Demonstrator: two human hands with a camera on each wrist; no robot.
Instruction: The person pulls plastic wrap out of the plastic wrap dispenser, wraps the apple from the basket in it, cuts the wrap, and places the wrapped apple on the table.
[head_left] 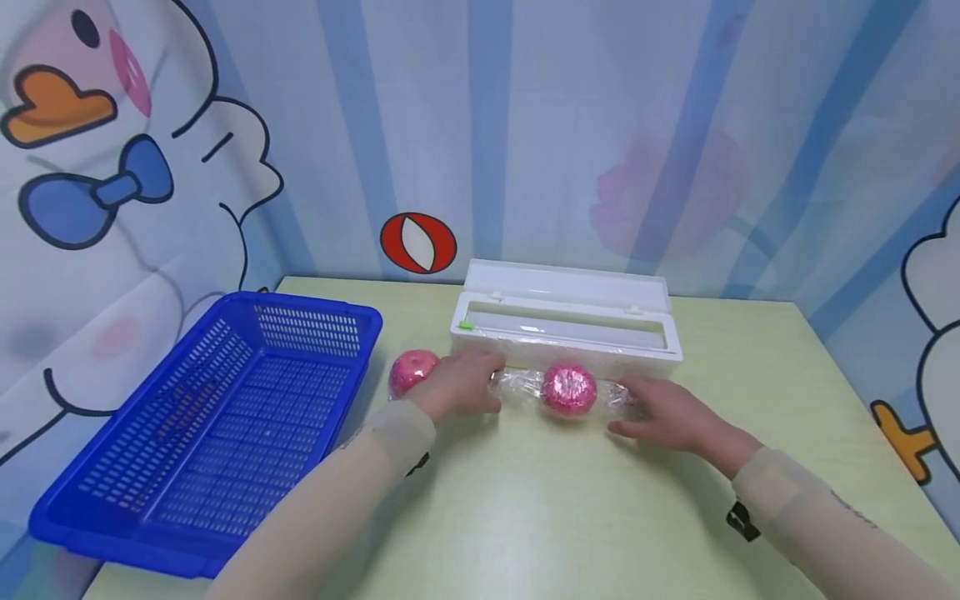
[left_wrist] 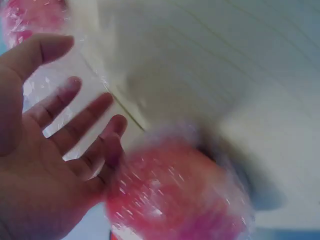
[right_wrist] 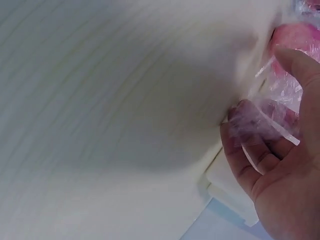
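Observation:
A round pink, apple-like thing [head_left: 569,391] lies on the table in clear plastic film [head_left: 521,383], whose loose ends stretch out to both sides. My left hand [head_left: 465,382] is at the film's left end; in the left wrist view its fingers [left_wrist: 75,130] are spread and the thumb stands apart. At the right end is my right hand [head_left: 667,412], with film [right_wrist: 262,120] lying against its loosely bent fingers and the thumb away from them. Beside my left hand sits another film-wrapped pink round thing [head_left: 412,371], partly hidden by that hand in the head view.
Just behind the hands stands a white cling-film dispenser box [head_left: 570,354], its lid [head_left: 566,283] raised and a green slider [head_left: 466,325] at its left. A blue plastic basket [head_left: 367,321] stands at the left of the table. A printed curtain [head_left: 555,125] hangs behind.

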